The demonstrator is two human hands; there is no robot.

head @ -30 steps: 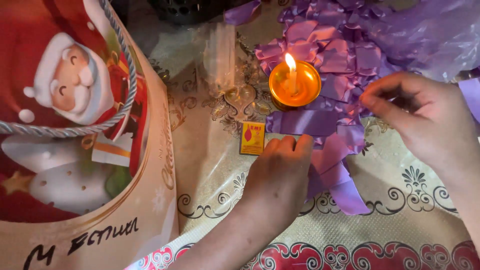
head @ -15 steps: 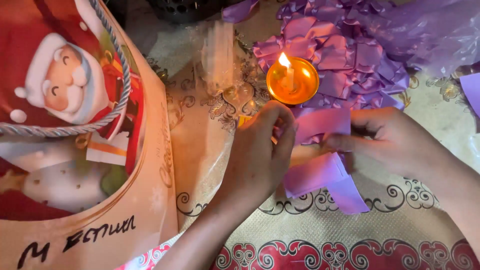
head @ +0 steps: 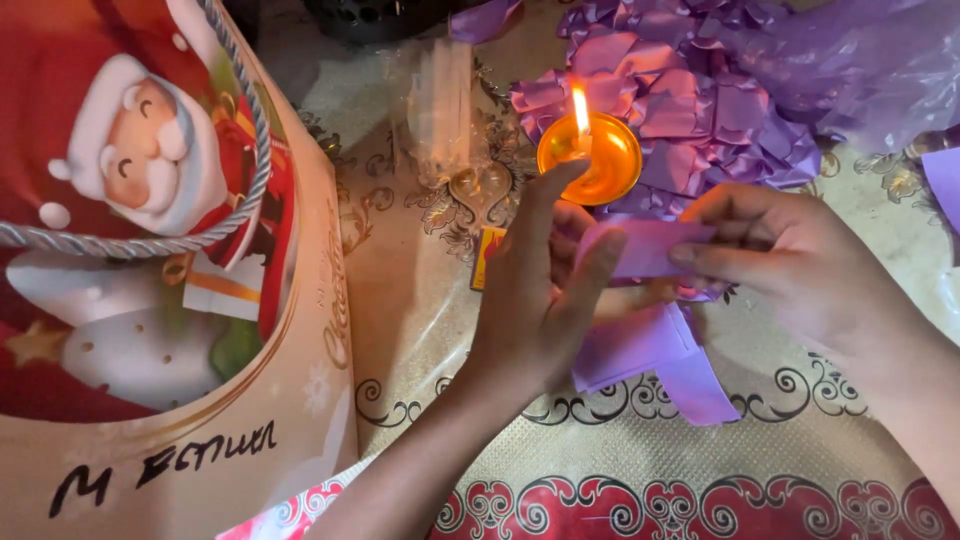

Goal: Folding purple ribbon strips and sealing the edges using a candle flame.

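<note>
Since the earlier frame, the left hand [head: 535, 290] has been raised and the purple ribbon strip [head: 650, 248] lifted level just below the lit candle [head: 590, 155]. The strip is pinched at one end by the left hand and at the other by the right hand [head: 790, 265]. Many folded ribbon pieces [head: 700, 90] are already heaped behind; this strip appears unfinished. A matchbox [head: 487, 255] lies on the desk [head: 600, 450].

The left hand [head: 540, 300] hides most of the matchbox [head: 484, 258]; the gift bag [head: 150, 280] is cut by the left edge.
</note>
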